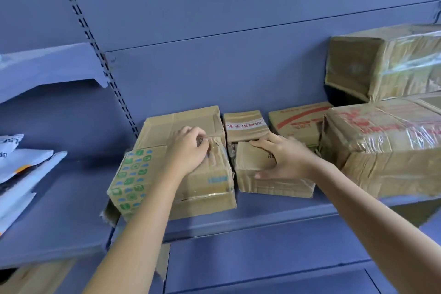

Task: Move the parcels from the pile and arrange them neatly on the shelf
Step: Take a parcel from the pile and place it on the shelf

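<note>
On the blue shelf stand several cardboard parcels. A box with green printed symbols sits at the front left; my left hand rests on its top with fingers curled. A plain flat box lies behind it. My right hand grips a small creased carton to its right, fingers over the top, thumb on the front face. Behind that carton stands a small box with red-lettered tape.
A red-printed box stands further right, then a large tape-wrapped box with another wrapped box on top. White mailer bags lie on the left shelf bay. A slotted upright divides the bays.
</note>
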Demonstrator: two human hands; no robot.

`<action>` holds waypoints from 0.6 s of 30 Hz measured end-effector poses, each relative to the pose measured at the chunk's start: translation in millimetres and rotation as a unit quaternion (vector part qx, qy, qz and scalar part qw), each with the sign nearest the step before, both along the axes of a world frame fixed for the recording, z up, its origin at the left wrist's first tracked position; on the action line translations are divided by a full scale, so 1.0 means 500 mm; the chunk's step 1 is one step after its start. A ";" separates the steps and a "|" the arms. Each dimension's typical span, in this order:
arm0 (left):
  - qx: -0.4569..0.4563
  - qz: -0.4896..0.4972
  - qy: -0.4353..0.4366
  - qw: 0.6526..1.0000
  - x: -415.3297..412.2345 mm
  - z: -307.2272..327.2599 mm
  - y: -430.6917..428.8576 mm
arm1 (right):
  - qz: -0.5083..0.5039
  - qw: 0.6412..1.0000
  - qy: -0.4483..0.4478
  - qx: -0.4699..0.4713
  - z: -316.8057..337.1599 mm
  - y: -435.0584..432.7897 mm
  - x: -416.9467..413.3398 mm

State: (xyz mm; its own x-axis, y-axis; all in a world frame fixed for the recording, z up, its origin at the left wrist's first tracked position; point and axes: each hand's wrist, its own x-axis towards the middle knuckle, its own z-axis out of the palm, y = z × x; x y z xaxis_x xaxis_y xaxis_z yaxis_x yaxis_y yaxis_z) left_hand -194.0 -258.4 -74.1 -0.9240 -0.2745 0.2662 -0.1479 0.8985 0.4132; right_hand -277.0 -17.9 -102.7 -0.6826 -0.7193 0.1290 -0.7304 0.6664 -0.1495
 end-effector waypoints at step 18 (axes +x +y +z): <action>-0.003 -0.004 0.059 0.998 0.043 0.002 0.021 | 0.131 0.990 0.038 -0.030 0.040 -0.050 0.058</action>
State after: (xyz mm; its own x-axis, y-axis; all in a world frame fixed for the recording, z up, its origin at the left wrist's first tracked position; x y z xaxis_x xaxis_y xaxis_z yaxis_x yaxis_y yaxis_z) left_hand -172.7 -248.2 -73.1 -0.8882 -0.2654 0.3750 -0.0914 0.9020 0.4219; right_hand -248.1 -42.8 -82.6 -0.4595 -0.8604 0.2202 -0.8882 0.4435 -0.1204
